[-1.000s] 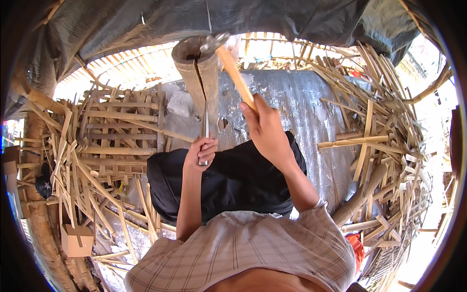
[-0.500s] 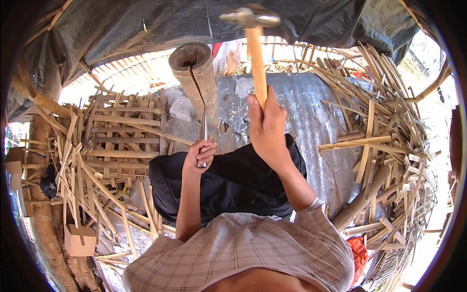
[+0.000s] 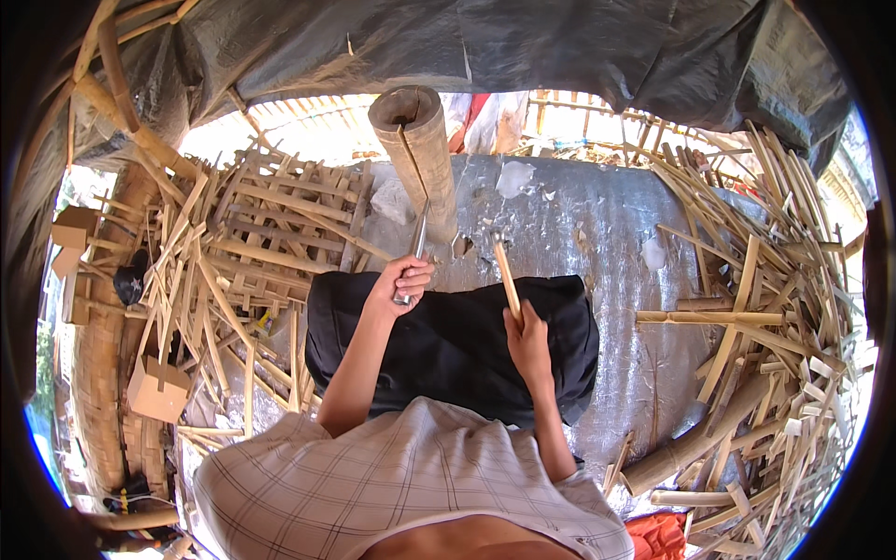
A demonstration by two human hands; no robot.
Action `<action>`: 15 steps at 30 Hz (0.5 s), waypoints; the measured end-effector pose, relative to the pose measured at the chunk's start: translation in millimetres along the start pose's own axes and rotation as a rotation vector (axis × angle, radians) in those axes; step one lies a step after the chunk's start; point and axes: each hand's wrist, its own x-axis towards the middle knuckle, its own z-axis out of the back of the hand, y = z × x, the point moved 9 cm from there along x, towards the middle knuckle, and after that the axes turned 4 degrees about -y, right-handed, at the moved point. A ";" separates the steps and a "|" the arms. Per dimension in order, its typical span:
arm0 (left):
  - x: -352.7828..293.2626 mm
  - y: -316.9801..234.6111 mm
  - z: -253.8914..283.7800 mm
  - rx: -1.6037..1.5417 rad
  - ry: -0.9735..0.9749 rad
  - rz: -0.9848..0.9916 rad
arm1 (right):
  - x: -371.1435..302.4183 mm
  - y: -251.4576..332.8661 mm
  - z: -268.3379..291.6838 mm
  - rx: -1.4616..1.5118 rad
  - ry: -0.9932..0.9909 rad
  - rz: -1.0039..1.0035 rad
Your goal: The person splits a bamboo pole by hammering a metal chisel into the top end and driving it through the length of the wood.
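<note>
A thick hollow bamboo tube (image 3: 437, 163) stands upright in front of me, a long dark crack running down its near side. My left hand (image 3: 406, 280) is closed around a shiny metal chisel (image 3: 420, 235), whose far end meets the tube at the crack. To the right, my right hand (image 3: 529, 343) grips the wooden handle of a hammer (image 3: 507, 277) held low over my lap. The hammer's head points away from me, small and foreshortened, apart from the chisel. Black cloth (image 3: 448, 341) covers my legs.
Woven bamboo lattice (image 3: 289, 219) and loose strips lie to the left, near a cardboard box (image 3: 159, 389). Many split bamboo pieces (image 3: 737, 322) are heaped on the right. Silvery sheeting (image 3: 597, 224) covers the ground. A black tarp (image 3: 541, 47) hangs overhead at the far side.
My right hand has swung the hammer down from high beside the tube to low over my lap. The left hand keeps the chisel at the crack. The whole view has shifted slightly.
</note>
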 end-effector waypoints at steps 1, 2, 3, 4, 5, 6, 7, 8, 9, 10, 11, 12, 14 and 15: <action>2.1 4.8 0.6 -0.003 -0.006 0.000 | -24.6 -33.9 -4.7 0.081 0.076 -0.220; 2.0 7.8 5.1 0.022 -0.005 -0.016 | -52.3 -63.4 -10.6 0.162 0.147 -0.434; 2.1 10.9 10.8 0.051 0.004 -0.031 | -82.5 -89.6 -16.4 0.237 0.168 -0.550; 0.0 13.8 15.5 0.073 0.016 -0.051 | -103.1 -107.5 -21.8 0.309 0.193 -0.663; -2.7 22.7 17.4 0.072 0.005 -0.050 | -106.0 -101.4 -15.8 0.426 0.193 -0.724; -1.1 27.0 14.4 0.122 0.024 -0.065 | -109.6 -91.2 -8.7 0.543 0.190 -0.784; -5.6 30.1 21.1 0.130 0.025 -0.080 | -97.5 -63.2 3.6 0.549 0.227 -0.707; -6.4 35.1 26.0 0.135 0.025 -0.095 | -81.5 -33.8 20.7 0.463 0.232 -0.609; -2.5 44.8 24.9 0.120 -0.009 -0.086 | -62.2 -21.0 37.4 0.350 0.188 -0.427; 2.3 51.2 20.4 0.113 0.032 -0.092 | -45.8 -4.7 48.5 0.242 0.153 -0.244; 5.8 56.8 18.3 0.103 0.068 -0.102 | -31.8 17.2 59.0 0.286 0.107 -0.216; 7.9 61.3 17.7 0.092 0.098 -0.112 | -18.9 46.2 69.4 0.332 0.064 -0.192; 10.6 66.7 12.0 0.060 0.081 -0.107 | 2.3 93.2 82.9 0.464 -0.017 -0.140; 11.0 65.9 9.0 0.058 0.081 -0.104 | 11.6 111.9 83.3 0.490 -0.005 -0.086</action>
